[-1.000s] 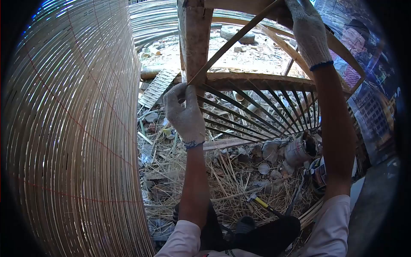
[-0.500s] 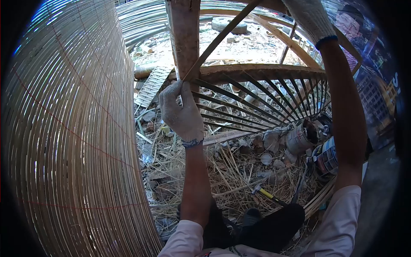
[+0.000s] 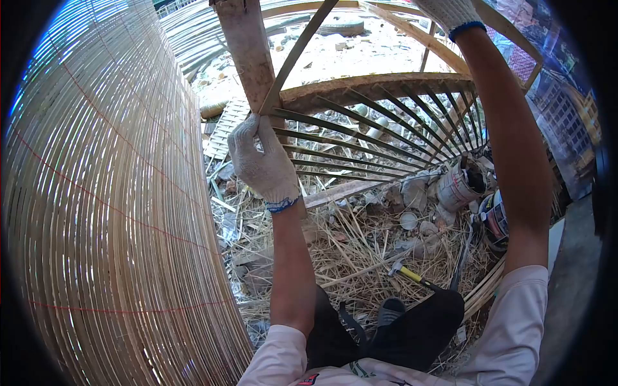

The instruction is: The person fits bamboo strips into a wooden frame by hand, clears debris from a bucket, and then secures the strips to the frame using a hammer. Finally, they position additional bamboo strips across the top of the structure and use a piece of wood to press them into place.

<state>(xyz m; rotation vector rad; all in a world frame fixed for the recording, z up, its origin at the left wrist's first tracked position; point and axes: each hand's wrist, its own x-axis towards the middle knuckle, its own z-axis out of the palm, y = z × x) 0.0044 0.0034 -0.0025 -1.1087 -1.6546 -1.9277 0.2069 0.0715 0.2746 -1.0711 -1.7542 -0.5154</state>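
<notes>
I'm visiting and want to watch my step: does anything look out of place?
Yes: the hammer lies by the knee among loose scraps, an odd spot, since it could perhaps be overlooked or stepped on.

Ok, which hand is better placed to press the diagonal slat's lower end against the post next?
Probably the left hand: it appears to pinch the lower end of the slat, right by the wooden post. The right hand is far from there, partly out of frame.

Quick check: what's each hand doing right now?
Left hand: closed, pinching the lower end of the slanting strip.
Right hand: cannot be told; the top edge cuts off its fingers.
</notes>
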